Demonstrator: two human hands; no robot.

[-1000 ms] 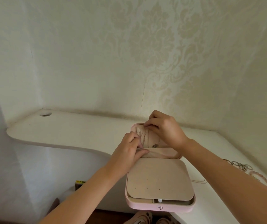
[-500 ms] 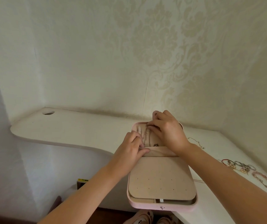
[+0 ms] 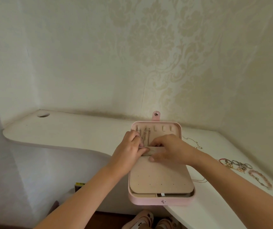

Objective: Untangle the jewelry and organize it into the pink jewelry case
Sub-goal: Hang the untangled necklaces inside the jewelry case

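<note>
Pink jewelry case (image 3: 161, 199): one. Lid hooks (image 3: 163, 128): six. Lid pocket (image 3: 150, 152): one. Hung chains (image 3: 145, 136): three. Hands: two, the left hand (image 3: 129, 151) and the right hand (image 3: 168, 151). Loose chains (image 3: 192, 142) on the table (image 3: 83, 134): two. Pink bead bracelet (image 3: 261, 180): one. Ring cluster (image 3: 236, 165): one; its piece count is unreadable. Slippers (image 3: 142, 220): two.

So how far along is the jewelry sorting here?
Done: a few chains hang in the lid of the open pink case. In hand: left hand and right hand both pinch the pocket under those chains, apparently tucking the ends in. Left: three hooks are bare, and a necklace, a thin chain, rings and a pink bead bracelet lie on the desk.
</note>
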